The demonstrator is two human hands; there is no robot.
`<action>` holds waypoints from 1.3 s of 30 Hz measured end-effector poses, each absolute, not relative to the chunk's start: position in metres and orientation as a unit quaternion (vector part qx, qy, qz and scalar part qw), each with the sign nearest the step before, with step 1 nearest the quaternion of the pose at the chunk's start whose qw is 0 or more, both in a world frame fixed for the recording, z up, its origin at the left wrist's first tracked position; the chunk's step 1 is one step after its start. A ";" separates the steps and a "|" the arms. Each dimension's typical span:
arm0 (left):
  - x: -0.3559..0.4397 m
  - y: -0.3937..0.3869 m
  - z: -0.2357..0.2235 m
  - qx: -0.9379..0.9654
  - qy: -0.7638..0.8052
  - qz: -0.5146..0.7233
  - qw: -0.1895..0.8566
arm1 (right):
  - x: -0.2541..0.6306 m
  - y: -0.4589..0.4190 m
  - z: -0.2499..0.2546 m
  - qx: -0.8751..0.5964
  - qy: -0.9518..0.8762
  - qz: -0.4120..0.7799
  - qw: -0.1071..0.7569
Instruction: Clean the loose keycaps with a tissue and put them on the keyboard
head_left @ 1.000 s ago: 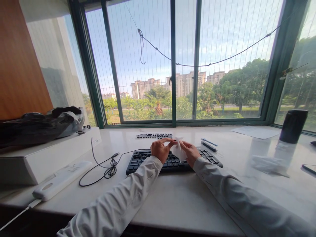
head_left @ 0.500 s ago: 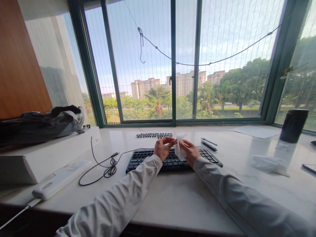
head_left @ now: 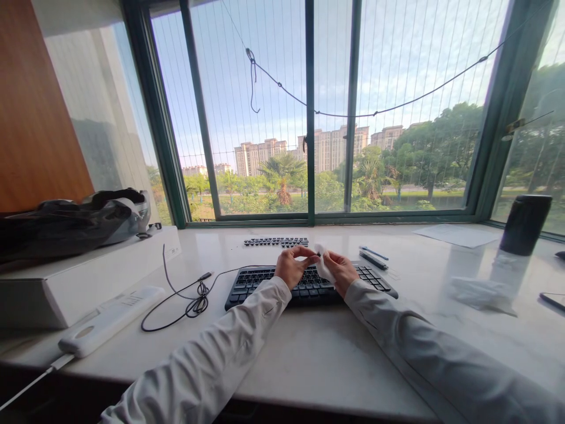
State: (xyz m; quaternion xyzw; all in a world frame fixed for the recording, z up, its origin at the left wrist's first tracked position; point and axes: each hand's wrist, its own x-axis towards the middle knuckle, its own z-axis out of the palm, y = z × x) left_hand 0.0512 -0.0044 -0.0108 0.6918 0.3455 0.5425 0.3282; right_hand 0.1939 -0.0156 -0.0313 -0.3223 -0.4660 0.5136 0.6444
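A black keyboard (head_left: 247, 285) lies on the marble top beneath both hands, with part of its keys hidden by them. My left hand (head_left: 292, 266) is closed, its thumb and forefinger pinching a small dark keycap (head_left: 318, 254) that is mostly covered. A crumpled white tissue (head_left: 325, 272) is gripped in my right hand (head_left: 341, 271) and touches the keycap. Behind the keyboard, several loose black keycaps (head_left: 276, 241) are laid out in rows.
A coiled cable (head_left: 197, 301) lies left of the keyboard, near a white power strip (head_left: 110, 321) and a white box (head_left: 88, 277). To the right are pens (head_left: 373, 258), a clear plastic bag (head_left: 481, 294), paper (head_left: 457, 235) and a black cylinder (head_left: 526, 225).
The tissue has folded down and been drawn round the keycap between my fingertips. My left fingertips have shifted slightly right; both arms stay nearly where they were.
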 end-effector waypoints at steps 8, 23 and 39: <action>0.051 -0.010 -0.009 0.746 0.341 0.531 0.215 | 0.197 -0.011 -0.032 -0.338 -0.511 0.486 0.623; 0.049 -0.014 -0.002 0.712 0.364 0.564 0.207 | 0.196 -0.018 -0.024 -0.334 -0.483 0.488 0.646; 0.051 -0.020 0.000 0.739 0.358 0.539 0.187 | 0.201 -0.013 -0.031 -0.345 -0.515 0.486 0.616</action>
